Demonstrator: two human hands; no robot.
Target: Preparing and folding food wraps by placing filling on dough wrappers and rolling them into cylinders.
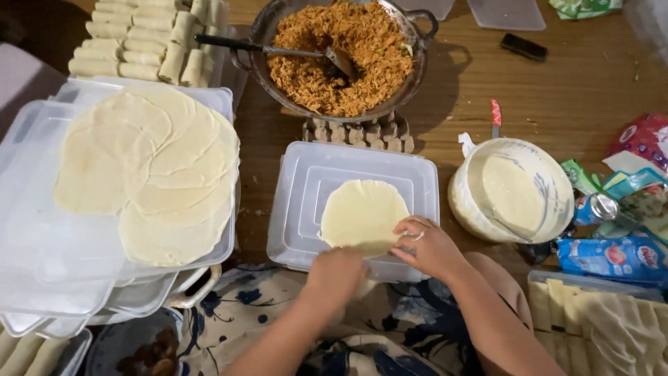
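A single round wrapper (363,214) lies flat on an upturned clear plastic lid (306,174) in the middle of the counter (557,90), and both hands meet it at its near edge. The right hand (426,245) rests on the near right rim, its fingers (410,230) curled loosely over the dough and touching it, pinching nothing that can be made out. The left hand (335,276) sits at the near left rim, knuckles up; its fingertips are tucked under the palm, so how far they are spread, and whether they have hold of the edge, cannot be told. From both hands the wrapper spreads away from the body, toward the pan of orange shredded filling (341,56) just beyond the lid, with a spoon (278,50) resting in it. The disc has no long axis; the two hands are about equally close, the right laid slightly further onto it. A stack of wrappers (153,174) lies well to the left, a bowl of white paste (511,191) to the right.
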